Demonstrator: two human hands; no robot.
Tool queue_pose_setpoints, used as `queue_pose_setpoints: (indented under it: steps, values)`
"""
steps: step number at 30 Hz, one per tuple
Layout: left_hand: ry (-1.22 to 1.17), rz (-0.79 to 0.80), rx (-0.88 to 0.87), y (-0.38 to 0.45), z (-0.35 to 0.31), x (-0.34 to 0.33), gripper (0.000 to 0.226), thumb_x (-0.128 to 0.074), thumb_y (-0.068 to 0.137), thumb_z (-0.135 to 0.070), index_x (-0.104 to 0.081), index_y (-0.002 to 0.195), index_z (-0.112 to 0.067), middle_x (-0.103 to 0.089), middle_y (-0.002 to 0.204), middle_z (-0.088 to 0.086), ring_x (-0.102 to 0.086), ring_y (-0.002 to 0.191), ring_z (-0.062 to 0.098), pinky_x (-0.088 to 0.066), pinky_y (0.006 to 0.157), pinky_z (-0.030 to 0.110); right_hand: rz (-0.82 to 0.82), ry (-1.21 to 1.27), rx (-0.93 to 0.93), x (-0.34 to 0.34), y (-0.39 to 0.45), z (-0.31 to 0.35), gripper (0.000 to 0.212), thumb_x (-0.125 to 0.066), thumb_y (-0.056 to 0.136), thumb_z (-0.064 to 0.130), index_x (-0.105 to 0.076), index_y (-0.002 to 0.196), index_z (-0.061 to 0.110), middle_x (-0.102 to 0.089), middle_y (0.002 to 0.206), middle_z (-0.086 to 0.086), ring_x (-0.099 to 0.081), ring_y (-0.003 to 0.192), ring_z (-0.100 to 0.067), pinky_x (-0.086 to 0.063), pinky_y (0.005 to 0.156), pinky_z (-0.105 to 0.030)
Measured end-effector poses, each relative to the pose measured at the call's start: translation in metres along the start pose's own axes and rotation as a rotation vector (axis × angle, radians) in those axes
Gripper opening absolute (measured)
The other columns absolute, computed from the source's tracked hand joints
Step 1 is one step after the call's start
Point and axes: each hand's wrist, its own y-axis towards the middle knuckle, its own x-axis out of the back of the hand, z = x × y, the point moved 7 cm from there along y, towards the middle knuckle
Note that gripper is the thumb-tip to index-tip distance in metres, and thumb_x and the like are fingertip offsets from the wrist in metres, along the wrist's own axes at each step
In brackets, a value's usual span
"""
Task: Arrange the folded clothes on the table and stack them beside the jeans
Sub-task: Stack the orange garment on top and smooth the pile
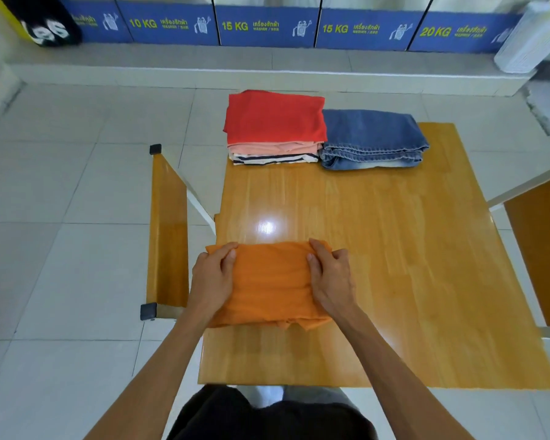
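A folded orange garment lies at the near left of the wooden table. My left hand grips its left side and my right hand grips its right side, thumbs on top. At the far edge sits a stack of folded clothes: a red one on top, a pink one under it, a striped one at the bottom. Folded blue jeans lie right beside that stack, touching it on its right.
A wooden bench stands left of the table and another to the right. Beyond the table runs a tiled step below blue washer panels. A white bag sits at the far right, a black one at the far left.
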Motion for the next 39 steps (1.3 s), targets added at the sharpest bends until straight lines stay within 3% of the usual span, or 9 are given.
queue_pose_setpoints:
  steps: [5,8,13,16,21,26,32,36,39]
  values:
    - [-0.027,-0.069,-0.1,0.085,-0.055,0.032,0.04,-0.034,0.104,-0.046,-0.06,0.133,-0.034,-0.065,0.121,0.002,-0.057,0.113,0.02,-0.046,0.101,0.038,-0.052,0.082,0.07,0.033,0.09,0.041,0.039,-0.048,0.104,0.036,-0.054,0.142,0.028,-0.043,0.109,-0.006,-0.05,0.089,-0.02,-0.047,0.088,-0.031]
    - [-0.018,-0.143,-0.153,0.144,-0.099,0.059,0.041,-0.036,0.104,-0.043,-0.061,0.134,-0.03,-0.065,0.122,0.003,-0.056,0.111,0.02,-0.041,0.096,0.029,-0.114,0.123,0.146,0.056,0.157,0.073,0.038,-0.049,0.104,0.031,-0.056,0.14,0.024,-0.045,0.107,-0.008,-0.047,0.091,-0.02,-0.037,0.083,-0.023]
    - [-0.016,-0.247,-0.255,0.243,-0.168,0.104,0.037,-0.042,0.103,-0.04,-0.066,0.128,-0.025,-0.069,0.122,-0.001,-0.057,0.106,0.013,-0.035,0.091,0.023,-0.168,0.131,0.208,0.082,0.266,0.12,0.037,-0.043,0.105,0.034,-0.055,0.14,0.026,-0.049,0.111,-0.014,-0.043,0.087,-0.018,-0.042,0.083,-0.029]
    - [-0.007,-0.281,-0.272,0.298,-0.189,0.114,0.038,-0.043,0.103,-0.04,-0.066,0.129,-0.023,-0.068,0.125,0.001,-0.06,0.113,0.021,-0.036,0.093,0.024,-0.18,0.174,0.2,0.088,0.318,0.136,0.037,-0.04,0.106,0.036,-0.054,0.14,0.027,-0.046,0.119,-0.013,-0.046,0.088,-0.02,-0.041,0.086,-0.028]
    - [-0.007,-0.238,-0.236,0.368,-0.183,0.091,0.04,-0.041,0.103,-0.042,-0.061,0.133,-0.024,-0.065,0.13,0.003,-0.058,0.119,0.024,-0.039,0.099,0.031,-0.172,0.161,0.164,0.066,0.381,0.129,0.038,-0.04,0.107,0.035,-0.054,0.14,0.025,-0.046,0.12,-0.015,-0.045,0.086,-0.02,-0.042,0.082,-0.028]
    - [0.063,-0.118,-0.132,0.386,-0.133,0.036,0.043,-0.034,0.105,-0.043,-0.055,0.139,-0.029,-0.065,0.13,0.005,-0.06,0.116,0.027,-0.037,0.095,0.028,-0.067,0.101,0.035,0.02,0.392,0.091,0.034,-0.037,0.106,0.04,-0.053,0.135,0.033,-0.044,0.125,-0.015,-0.058,0.092,-0.033,-0.054,0.085,-0.045]
    - [0.028,-0.226,-0.146,0.397,-0.143,0.05,0.041,-0.035,0.106,-0.039,-0.06,0.135,-0.025,-0.063,0.133,0.004,-0.057,0.12,0.026,-0.035,0.098,0.028,-0.167,0.109,0.066,0.033,0.401,0.099,0.034,-0.039,0.106,0.04,-0.055,0.135,0.032,-0.045,0.117,-0.008,-0.052,0.081,-0.022,-0.046,0.074,-0.033]
    - [0.027,-0.193,-0.13,0.403,-0.137,0.043,0.041,-0.034,0.106,-0.038,-0.058,0.137,-0.025,-0.061,0.136,0.004,-0.055,0.123,0.026,-0.037,0.102,0.03,-0.165,0.064,0.012,0.024,0.401,0.094,0.034,-0.037,0.106,0.042,-0.055,0.134,0.034,-0.045,0.116,-0.009,-0.054,0.078,-0.025,-0.051,0.074,-0.039]
    - [0.048,-0.159,-0.14,0.407,-0.131,0.032,0.041,-0.034,0.106,-0.038,-0.057,0.138,-0.027,-0.063,0.133,0.005,-0.058,0.119,0.027,-0.036,0.096,0.027,-0.15,0.009,-0.026,0.019,0.398,0.088,0.034,-0.034,0.106,0.044,-0.053,0.133,0.036,-0.046,0.114,-0.011,-0.053,0.074,-0.026,-0.054,0.074,-0.042]
